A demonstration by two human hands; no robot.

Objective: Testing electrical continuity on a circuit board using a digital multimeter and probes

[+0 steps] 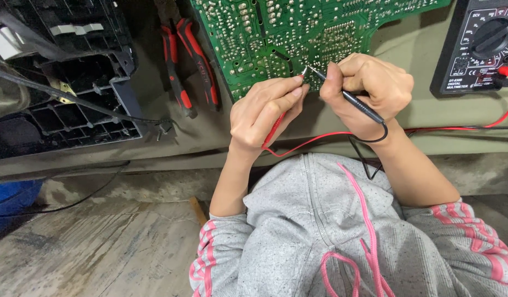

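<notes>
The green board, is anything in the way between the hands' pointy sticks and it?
Nothing visible is. The left hand holds the red probe and the right hand holds the black probe; both tips meet the green circuit board at its lower edge. The pliers lie off to the side.

Pliers left of circuit board, multimeter right.

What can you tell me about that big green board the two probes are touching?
The green circuit board lies flat on the drab cloth-covered bench, solder side up, dotted with silvery joints and pale traces, with a few slots cut through it. Its outline is irregular and runs off the top of the picture. The left hand presses a red probe and the right hand a black probe onto its near edge. Red-handled pliers lie beside its left edge.
</notes>
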